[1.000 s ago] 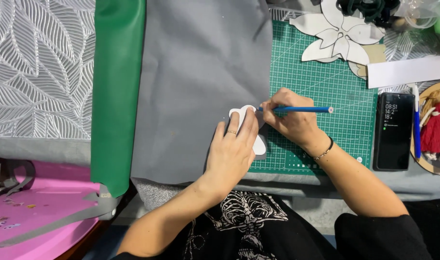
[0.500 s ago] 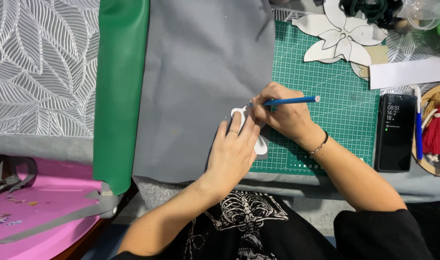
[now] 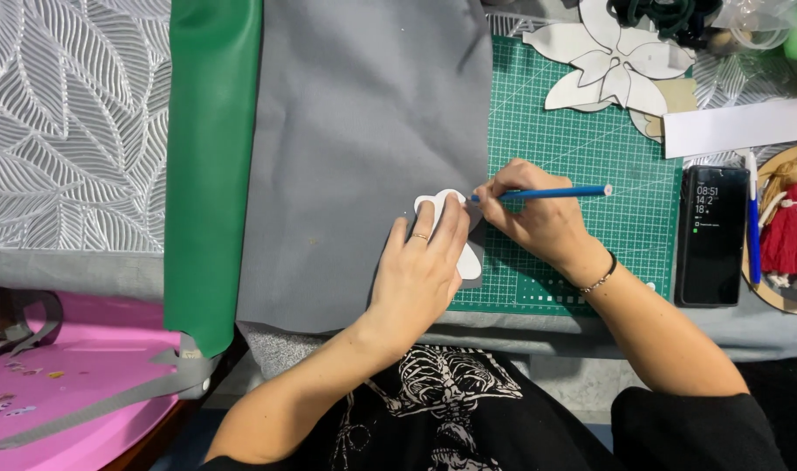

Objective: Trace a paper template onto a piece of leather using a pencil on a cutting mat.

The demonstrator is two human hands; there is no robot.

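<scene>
Grey fabric (image 3: 363,131) over green cutting mat (image 3: 581,148), lace tablecloth (image 3: 67,122) beneath.

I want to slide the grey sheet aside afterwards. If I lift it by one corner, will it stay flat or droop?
The grey sheet would probably droop: it shows soft creases and hangs over the table edge. It looks thin and light. The left hand pressing the white template suggests things slide on it.
</scene>
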